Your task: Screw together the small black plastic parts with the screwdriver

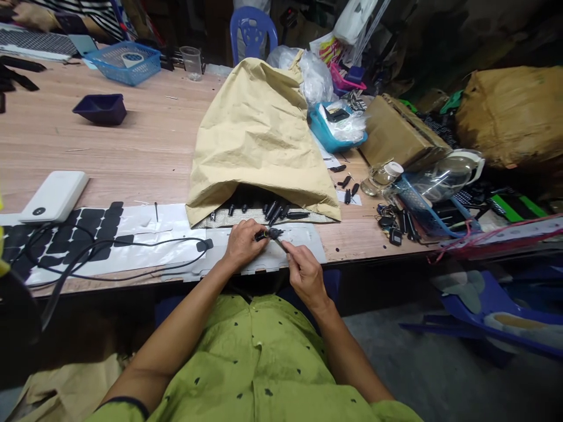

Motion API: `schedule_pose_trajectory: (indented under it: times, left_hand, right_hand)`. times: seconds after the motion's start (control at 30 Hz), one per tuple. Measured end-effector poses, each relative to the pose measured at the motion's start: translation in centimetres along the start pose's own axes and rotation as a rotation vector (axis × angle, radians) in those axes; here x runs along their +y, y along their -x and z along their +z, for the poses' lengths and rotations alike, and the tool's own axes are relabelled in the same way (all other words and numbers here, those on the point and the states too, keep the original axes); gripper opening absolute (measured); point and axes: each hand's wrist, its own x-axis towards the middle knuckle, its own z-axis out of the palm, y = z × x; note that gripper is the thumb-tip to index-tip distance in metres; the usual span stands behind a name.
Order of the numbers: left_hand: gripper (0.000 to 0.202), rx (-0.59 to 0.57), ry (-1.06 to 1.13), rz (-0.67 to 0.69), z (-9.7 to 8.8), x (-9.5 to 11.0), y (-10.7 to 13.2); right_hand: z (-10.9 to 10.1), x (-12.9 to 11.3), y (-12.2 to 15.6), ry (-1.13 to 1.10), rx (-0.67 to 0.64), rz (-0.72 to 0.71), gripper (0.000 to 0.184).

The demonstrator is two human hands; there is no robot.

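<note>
In the head view, the left hand [245,244]'s grip is pinching a small black piece [263,235] just below the frame's centre, while the right hand [305,274]'s grip is pinching a slim tool [281,242] beside it. Above, a beige bag [259,135] is lying on the surface [145,138].

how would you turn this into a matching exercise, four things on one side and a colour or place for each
Column 1
1. cloth cover
2. small dark piece
3. far chair
4. box-shaped device

Column 2
A. white
B. blue
C. tan
D. at the fingers of the left hand

Pairs: 1-C, 2-D, 3-B, 4-A
</note>
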Motion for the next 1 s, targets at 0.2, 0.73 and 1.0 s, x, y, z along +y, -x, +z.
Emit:
schedule_pose_trajectory:
  times: [0.2,0.73,1.0]
  left_hand:
    - [0.019,-0.008,0.021,0.012,-0.1,0.0,0.0]
    - [0.018,-0.171,0.071,0.192,-1.1,0.1,1.7]
    - [0.018,-0.223,0.04,0.408,-1.0,0.0,5.4]
  right_hand:
    - [0.2,0.8,-0.3,0.051,0.043,0.02,0.038]
    - [1.0,3.9,-0.4,0.567,0.179,0.054,0.032]
    - [1.2,3.8,-0.2,0.59,0.205,0.039,0.032]
